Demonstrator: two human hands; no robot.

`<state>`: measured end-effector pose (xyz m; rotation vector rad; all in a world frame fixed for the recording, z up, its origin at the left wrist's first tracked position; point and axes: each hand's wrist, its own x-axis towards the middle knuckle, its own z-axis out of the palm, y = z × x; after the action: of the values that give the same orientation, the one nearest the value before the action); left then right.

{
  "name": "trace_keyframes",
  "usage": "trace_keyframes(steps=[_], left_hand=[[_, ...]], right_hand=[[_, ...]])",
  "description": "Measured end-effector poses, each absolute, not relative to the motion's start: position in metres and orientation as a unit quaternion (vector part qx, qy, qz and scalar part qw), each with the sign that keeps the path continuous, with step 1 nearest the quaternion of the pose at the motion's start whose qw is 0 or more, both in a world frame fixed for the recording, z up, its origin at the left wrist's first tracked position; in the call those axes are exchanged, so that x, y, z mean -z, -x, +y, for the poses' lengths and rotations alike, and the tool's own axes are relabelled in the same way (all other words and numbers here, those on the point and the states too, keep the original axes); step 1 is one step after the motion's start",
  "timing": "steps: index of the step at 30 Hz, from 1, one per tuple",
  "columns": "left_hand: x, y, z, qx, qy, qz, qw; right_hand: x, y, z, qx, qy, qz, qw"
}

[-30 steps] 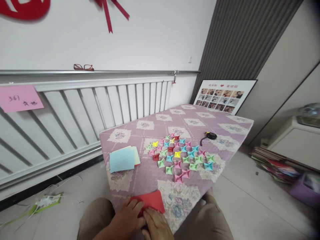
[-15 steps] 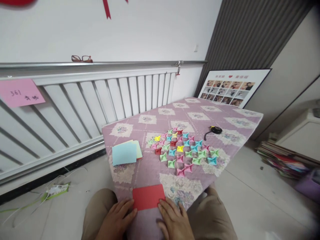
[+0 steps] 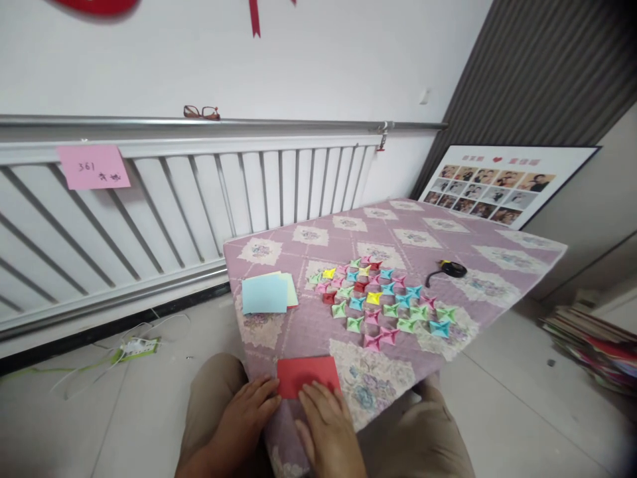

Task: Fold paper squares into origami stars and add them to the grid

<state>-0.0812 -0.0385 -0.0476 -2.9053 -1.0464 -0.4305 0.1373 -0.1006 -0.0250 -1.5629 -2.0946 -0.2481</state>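
Paper in red lies on the bench under your right hand; your left hand rests at its edge, both grips unclenched, holding nothing.

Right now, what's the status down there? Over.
Left fingers at left edge of red rectangular paper; right fingers on top. Colourful folded-paper pieces beyond, apart.

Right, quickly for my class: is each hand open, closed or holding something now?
Left hand: open, at the left edge of the red paper.
Right hand: open, fingers laid on the red paper.
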Motion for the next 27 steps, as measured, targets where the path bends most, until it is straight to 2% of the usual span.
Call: trace_keyframes(steps=[5, 11, 14, 16, 20, 27], left_hand=[[0.048, 0.084, -0.043, 0.162, 0.922, -0.352, -0.028], [0.023, 0.068, -0.037, 0.198, 0.87, -0.425, -0.156], [0.009, 0.045, -0.025, 0.22, 0.852, -0.45, -0.153], [0.001, 0.027, -0.018, 0.19, 0.858, -0.454, -0.15], [-0.015, -0.002, -0.004, 0.046, 0.86, -0.481, -0.164], [-0.031, -0.015, 0.018, -0.003, 0.857, -0.475, -0.202]], right_hand=[[0.035, -0.129, -0.095, 0.051, 0.592, -0.757, 0.272], [0.045, -0.163, -0.1, 0.079, 0.605, -0.741, 0.28], [0.045, -0.161, -0.1, 0.081, 0.607, -0.735, 0.292], [0.045, -0.157, -0.101, 0.079, 0.609, -0.73, 0.3], [0.046, -0.156, -0.102, 0.079, 0.61, -0.726, 0.307], [0.045, -0.158, -0.104, 0.056, 0.609, -0.714, 0.34]])
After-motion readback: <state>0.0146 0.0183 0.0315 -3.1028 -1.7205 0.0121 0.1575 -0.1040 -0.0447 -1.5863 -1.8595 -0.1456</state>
